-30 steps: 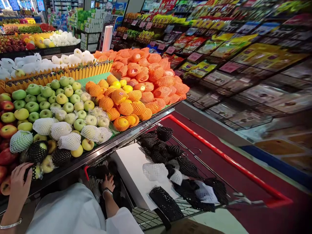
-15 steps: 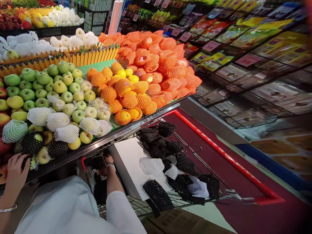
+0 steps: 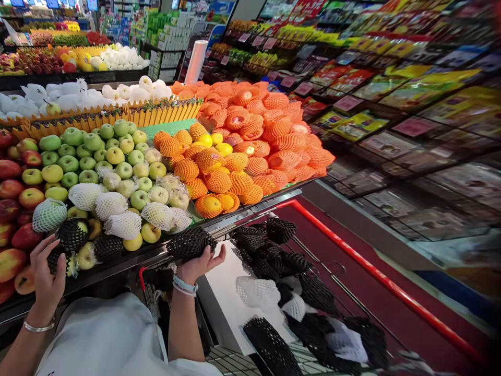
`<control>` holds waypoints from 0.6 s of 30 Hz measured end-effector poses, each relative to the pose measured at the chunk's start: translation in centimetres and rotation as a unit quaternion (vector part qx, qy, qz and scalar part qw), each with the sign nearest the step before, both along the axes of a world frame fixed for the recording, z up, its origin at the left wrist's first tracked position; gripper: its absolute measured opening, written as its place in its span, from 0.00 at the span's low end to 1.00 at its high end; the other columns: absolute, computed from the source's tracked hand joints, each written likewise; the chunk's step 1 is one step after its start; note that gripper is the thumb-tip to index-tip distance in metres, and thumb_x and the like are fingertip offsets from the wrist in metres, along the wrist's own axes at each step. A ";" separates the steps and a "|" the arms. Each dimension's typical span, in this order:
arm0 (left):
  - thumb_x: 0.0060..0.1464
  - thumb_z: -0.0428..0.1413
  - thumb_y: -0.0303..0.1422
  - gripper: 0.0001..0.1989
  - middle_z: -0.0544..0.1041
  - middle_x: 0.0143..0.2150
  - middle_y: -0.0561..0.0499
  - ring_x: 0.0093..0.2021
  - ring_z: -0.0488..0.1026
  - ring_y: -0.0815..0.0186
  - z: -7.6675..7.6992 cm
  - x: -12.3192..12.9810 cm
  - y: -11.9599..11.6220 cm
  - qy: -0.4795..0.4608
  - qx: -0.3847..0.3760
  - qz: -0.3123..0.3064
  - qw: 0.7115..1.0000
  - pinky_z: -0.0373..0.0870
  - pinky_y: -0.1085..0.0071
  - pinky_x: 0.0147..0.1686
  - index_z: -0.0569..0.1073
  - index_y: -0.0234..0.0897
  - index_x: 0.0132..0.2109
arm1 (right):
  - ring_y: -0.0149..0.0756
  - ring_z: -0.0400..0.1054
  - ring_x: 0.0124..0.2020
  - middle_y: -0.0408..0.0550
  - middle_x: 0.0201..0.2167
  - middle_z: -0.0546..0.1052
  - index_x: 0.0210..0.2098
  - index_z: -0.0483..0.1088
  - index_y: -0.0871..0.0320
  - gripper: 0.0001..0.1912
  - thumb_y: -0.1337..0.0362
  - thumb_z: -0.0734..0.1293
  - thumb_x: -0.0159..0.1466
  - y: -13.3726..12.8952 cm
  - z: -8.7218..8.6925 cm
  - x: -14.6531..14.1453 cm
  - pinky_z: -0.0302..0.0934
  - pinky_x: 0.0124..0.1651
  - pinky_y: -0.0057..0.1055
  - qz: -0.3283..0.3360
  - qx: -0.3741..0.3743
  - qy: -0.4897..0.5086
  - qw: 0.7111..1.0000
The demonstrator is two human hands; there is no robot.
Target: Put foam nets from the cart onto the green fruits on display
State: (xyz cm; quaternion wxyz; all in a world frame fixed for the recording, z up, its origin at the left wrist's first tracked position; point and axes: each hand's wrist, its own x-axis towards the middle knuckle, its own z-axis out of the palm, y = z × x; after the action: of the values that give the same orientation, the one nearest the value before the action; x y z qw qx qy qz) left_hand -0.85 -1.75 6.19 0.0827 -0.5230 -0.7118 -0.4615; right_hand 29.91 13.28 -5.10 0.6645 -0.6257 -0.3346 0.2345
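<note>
My right hand [image 3: 197, 265] is closed around the lower side of a black foam fruit net [image 3: 190, 242], just over the front edge of the display. Whether a fruit is inside that net cannot be seen. My left hand [image 3: 47, 274] has its fingers apart at the display's front left, against a dark netted fruit [image 3: 54, 259] partly hidden behind it. Close by are a black-netted apple [image 3: 74, 235], green apples [image 3: 69, 163], red apples [image 3: 27, 236] and several fruits in white foam nets [image 3: 123, 224].
Right of me stands a shopping cart with a red handle [image 3: 371, 274], bearing a white box [image 3: 225, 292] and loose black nets [image 3: 270, 342]. Orange-netted fruit [image 3: 217, 180] fills the display's right part. Shelves of packaged goods [image 3: 356, 125] line the right side.
My right hand has risen from low beside the white box to the display edge, bringing up a black foam fruit net. My left hand's fingers have lifted slightly. The view has tilted up.
</note>
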 end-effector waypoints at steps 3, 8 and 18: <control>0.61 0.52 0.38 0.14 0.73 0.52 0.42 0.55 0.70 0.55 0.9 1.8 0.4 -0.093 0.015 -0.055 0.994 0.66 0.55 0.57 0.70 0.38 0.51 | 0.39 0.66 0.52 0.50 0.54 0.66 0.62 0.54 0.53 0.25 0.56 0.57 0.67 -1.1 6.3 -2.7 0.62 0.54 0.40 0.049 0.083 0.061 0.993; 0.61 0.49 0.50 0.21 0.80 0.39 0.45 0.41 0.77 0.58 1.0 5.9 -0.1 -0.334 -0.181 -0.267 0.886 0.75 0.60 0.45 0.77 0.39 0.45 | 0.38 0.67 0.45 0.47 0.43 0.70 0.45 0.66 0.54 0.10 0.59 0.62 0.65 -4.4 10.7 -8.6 0.61 0.52 0.39 0.171 0.109 0.069 0.977; 0.52 0.55 0.58 0.33 0.74 0.57 0.42 0.54 0.73 0.54 -3.5 3.6 -1.5 -0.571 -0.079 -0.177 0.798 0.73 0.59 0.51 0.70 0.44 0.59 | 0.39 0.72 0.44 0.46 0.39 0.73 0.37 0.56 0.49 0.04 0.65 0.58 0.68 -9.7 10.6 -12.6 0.68 0.50 0.46 0.482 0.225 0.042 0.846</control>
State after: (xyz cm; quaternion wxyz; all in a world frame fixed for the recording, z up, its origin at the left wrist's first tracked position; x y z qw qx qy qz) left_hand 2.73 -3.28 2.66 -0.4635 -0.2867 -0.5590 -0.6249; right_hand 17.34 3.54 5.45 0.6038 -0.2082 -0.6093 0.4700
